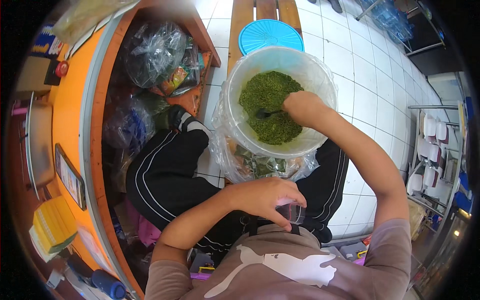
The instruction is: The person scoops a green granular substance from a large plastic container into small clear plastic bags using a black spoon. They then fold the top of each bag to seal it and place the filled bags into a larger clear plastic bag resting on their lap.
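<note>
A large translucent plastic tub (318, 75), lined with a clear plastic bag, stands between my knees and holds a heap of green shredded herb or seasoning (264, 90). My right hand (302, 108) is inside the tub, shut on a black spoon (263, 113) whose bowl rests in the green heap. Close to my lap, my left hand (268, 202) grips a small clear plastic container (291, 213) between thumb and fingers. What the container holds is not plain. Just beyond the tub lies a round light blue lid (268, 35).
A wooden bench (234, 48) runs under the lid and tub. Plastic bags (161, 56) fill the orange shelf to the left. On the orange counter (69, 127) above it lie a phone (70, 176) and a yellow box (55, 224). A metal rack (435, 107) stands at the right.
</note>
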{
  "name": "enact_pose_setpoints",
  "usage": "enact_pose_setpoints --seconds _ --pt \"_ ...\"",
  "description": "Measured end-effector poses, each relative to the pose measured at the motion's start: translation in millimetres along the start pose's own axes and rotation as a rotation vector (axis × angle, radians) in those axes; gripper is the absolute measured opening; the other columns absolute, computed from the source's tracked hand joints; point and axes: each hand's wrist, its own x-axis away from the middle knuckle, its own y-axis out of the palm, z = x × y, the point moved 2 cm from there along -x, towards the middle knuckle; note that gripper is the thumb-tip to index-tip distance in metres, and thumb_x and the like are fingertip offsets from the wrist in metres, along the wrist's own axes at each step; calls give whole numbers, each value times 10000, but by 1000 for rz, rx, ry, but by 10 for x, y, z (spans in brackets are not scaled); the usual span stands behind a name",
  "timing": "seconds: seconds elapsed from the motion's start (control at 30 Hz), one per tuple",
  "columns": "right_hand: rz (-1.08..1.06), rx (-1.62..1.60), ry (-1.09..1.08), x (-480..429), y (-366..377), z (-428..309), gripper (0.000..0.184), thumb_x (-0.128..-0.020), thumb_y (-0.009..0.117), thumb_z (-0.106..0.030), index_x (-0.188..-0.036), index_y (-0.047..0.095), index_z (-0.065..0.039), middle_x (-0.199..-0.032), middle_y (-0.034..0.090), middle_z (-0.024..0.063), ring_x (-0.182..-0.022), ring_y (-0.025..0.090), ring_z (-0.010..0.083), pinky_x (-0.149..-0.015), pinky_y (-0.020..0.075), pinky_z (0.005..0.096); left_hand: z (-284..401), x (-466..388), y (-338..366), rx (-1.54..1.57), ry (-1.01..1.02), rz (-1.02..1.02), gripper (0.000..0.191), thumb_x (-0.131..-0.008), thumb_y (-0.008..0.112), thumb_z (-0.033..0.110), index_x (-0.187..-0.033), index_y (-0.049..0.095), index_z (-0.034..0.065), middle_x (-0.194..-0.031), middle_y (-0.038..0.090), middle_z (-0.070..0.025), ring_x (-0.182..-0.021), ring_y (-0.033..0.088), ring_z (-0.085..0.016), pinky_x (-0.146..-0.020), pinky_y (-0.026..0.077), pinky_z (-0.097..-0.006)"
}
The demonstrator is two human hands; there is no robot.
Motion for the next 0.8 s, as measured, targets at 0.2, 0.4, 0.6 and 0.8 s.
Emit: enact_pose_setpoints --seconds 0.2,0.4,0.6,0.8 --pt "-154 9 -115 238 -79 -109 161 -738 616 -52 -868 711 -53 -820 689 176 -787 682 363 -679 557 457 -78 -48 27 -42 42 -45 564 -756 807 319 -1182 605 10 -1067 614 -144 -944 624 -281 -841 492 -357" --pt "-124 -157 -186 -24 136 -125 193 -758 604 -57 -908 726 -57 -914 708 164 -872 681 357 -754 547 438 -65 -135 55 -12 -3 -66 563 -754 806 301 -1188 595 11 -1076 617 -150 -948 623 -281 -843 490 -356" --pt "-36 -494 -357 -267 516 95 228 -772 582 -105 -958 715 -102 -844 697 147 -802 663 354 -693 510 455 -133 -123 85 37 5 -38 542 -761 803 296 -1174 592 17 -1091 618 -150 -1002 611 -288 -876 482 -376" --pt "-203 -202 -246 -213 263 -68 313 -757 558 -125 -1021 726 -120 -976 702 164 -929 664 351 -821 517 444 126 -24 -102 42 -185 -26 585 -764 803 255 -1248 558 38 -1167 565 -119 -928 638 -196 -539 559 -278"
